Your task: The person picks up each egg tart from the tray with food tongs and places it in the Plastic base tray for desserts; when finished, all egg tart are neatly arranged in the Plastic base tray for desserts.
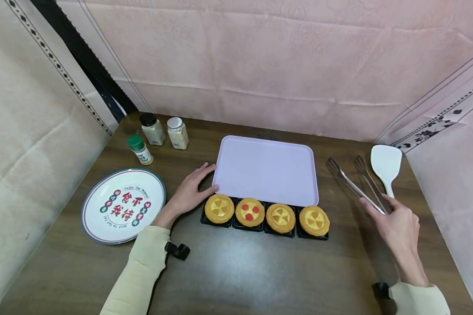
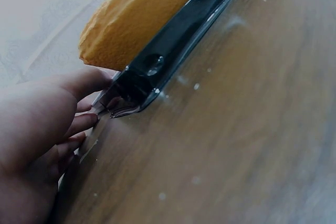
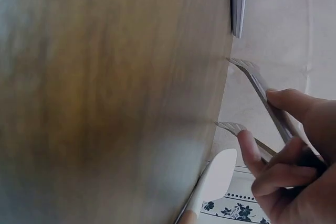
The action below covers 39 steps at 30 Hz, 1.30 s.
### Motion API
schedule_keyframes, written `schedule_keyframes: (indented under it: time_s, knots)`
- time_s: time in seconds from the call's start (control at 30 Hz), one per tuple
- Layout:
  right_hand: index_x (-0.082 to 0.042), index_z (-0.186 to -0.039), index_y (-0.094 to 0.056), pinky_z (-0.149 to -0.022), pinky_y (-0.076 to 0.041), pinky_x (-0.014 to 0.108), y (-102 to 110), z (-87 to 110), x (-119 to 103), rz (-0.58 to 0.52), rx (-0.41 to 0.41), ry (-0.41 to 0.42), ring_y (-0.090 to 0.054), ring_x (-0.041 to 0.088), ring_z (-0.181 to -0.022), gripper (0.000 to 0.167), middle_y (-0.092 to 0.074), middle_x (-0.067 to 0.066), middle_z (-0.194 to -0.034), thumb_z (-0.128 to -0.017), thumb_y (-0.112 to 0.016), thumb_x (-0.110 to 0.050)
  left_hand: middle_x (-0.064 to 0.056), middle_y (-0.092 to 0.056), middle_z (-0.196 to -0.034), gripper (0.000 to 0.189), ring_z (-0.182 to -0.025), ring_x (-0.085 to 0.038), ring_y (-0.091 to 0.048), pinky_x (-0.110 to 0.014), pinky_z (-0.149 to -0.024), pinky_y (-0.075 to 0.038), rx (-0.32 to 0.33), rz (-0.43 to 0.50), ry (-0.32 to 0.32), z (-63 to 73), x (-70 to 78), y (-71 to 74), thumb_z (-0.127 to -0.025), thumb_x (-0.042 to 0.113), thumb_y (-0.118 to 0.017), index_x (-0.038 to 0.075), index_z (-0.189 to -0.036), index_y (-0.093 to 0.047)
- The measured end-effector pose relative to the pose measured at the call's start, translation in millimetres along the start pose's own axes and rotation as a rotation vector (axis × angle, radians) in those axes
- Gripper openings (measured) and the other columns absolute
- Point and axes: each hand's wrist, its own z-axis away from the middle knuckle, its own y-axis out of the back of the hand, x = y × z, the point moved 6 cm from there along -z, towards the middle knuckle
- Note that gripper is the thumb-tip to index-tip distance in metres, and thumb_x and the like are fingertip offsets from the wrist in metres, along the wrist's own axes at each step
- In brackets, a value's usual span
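Observation:
My left hand (image 1: pixel 189 192) is at the left edge of a pale lilac tray (image 1: pixel 266 168), its thumb and fingertips touching the rim. Close below that thumb is the leftmost of several round yellow pastries, an egg tart (image 1: pixel 219 208) in a black plastic holder (image 2: pixel 173 40). The row of tarts runs along the tray's near edge; the second tart (image 1: pixel 249 212) has red dots on top. On the right side, my right hand (image 1: pixel 398 225) grips metal tongs (image 3: pixel 270 106) near their closed end. The two tong arms are spread apart and point away from me, with nothing between the tips.
A white spatula (image 1: pixel 386 166) lies beyond the right hand. At the left is a round white plate (image 1: pixel 98 205) with red lettering. Behind it stand a green-capped bottle (image 1: pixel 142 151), a black-capped jar (image 1: pixel 153 130) and a white-capped jar (image 1: pixel 178 133). Pink cloth (image 1: pixel 260 65) hangs behind the table.

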Motion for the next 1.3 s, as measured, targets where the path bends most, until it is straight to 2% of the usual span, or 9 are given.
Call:
schedule_keyframes:
  time_s: [0.2, 0.33, 0.5, 0.67, 1.0, 1.3]
  knots:
    - [0.006, -0.137, -0.049, -0.07, -0.041, 0.057, -7, 2.9, 7, -0.005, -0.127, -0.016, -0.056, 0.051, -0.097, 0.076, -0.061, 0.033, -0.112, -0.089, -0.065, -0.051, -0.008, -0.033, -0.156, 0.065, -0.146, -0.026, -0.021, -0.059, -0.112, -0.02, -0.003, -0.003, 0.005, -2.4, 1.7, -2.0, -0.096, 0.038, -0.064, 0.018, -0.152, -0.039]
    - [0.009, -0.137, -0.044, -0.077, -0.038, 0.058, -11, 6.0, 11, -0.01, -0.189, -0.037, -0.051, 0.053, -0.108, 0.079, -0.059, 0.032, -0.12, -0.09, -0.064, -0.051, -0.009, -0.032, -0.156, 0.065, -0.145, -0.027, -0.021, -0.059, -0.112, -0.019, -0.004, -0.007, 0.009, -3.1, 1.6, -2.5, -0.096, 0.037, -0.064, 0.018, -0.152, -0.038]
    - [0.008, -0.127, -0.054, -0.079, -0.038, 0.056, -13, 8.1, 9, 0.001, -0.153, 0.01, -0.058, 0.047, -0.103, 0.074, -0.064, 0.029, -0.113, -0.088, -0.067, -0.053, -0.008, -0.031, -0.157, 0.065, -0.146, -0.027, -0.021, -0.059, -0.112, -0.019, -0.003, -0.015, 0.012, -3.9, 0.3, -3.3, -0.096, 0.039, -0.064, 0.02, -0.152, -0.038]
    - [0.008, -0.119, -0.06, -0.075, -0.039, 0.054, -13, 8.1, 10, 0.009, -0.128, 0.031, -0.062, 0.044, -0.095, 0.07, -0.067, 0.027, -0.105, -0.085, -0.071, -0.052, -0.008, -0.032, -0.157, 0.065, -0.145, -0.027, -0.021, -0.059, -0.112, -0.019, -0.001, -0.009, 0.006, -4.1, 1.0, -4.2, -0.096, 0.038, -0.064, 0.019, -0.152, -0.038]
    - [0.008, -0.118, -0.061, -0.069, -0.041, 0.05, -18, 8.6, 11, 0.013, -0.147, 0.013, -0.062, 0.041, -0.092, 0.07, -0.067, 0.025, -0.104, -0.084, -0.072, -0.052, -0.009, -0.031, -0.157, 0.065, -0.145, -0.027, -0.021, -0.059, -0.112, -0.019, -0.004, -0.01, 0.014, -4.7, 1.5, -4.1, -0.096, 0.038, -0.064, 0.019, -0.152, -0.038]
    - [0.009, -0.119, -0.059, -0.071, -0.041, 0.051, -21, 8.0, 13, 0.023, -0.172, 0.011, -0.062, 0.042, -0.093, 0.072, -0.067, 0.025, -0.104, -0.084, -0.072, -0.053, -0.009, -0.03, -0.157, 0.065, -0.145, -0.029, -0.021, -0.06, -0.112, -0.019, -0.009, -0.003, 0.025, -4.7, 1.3, -5.6, -0.096, 0.038, -0.064, 0.02, -0.152, -0.037]
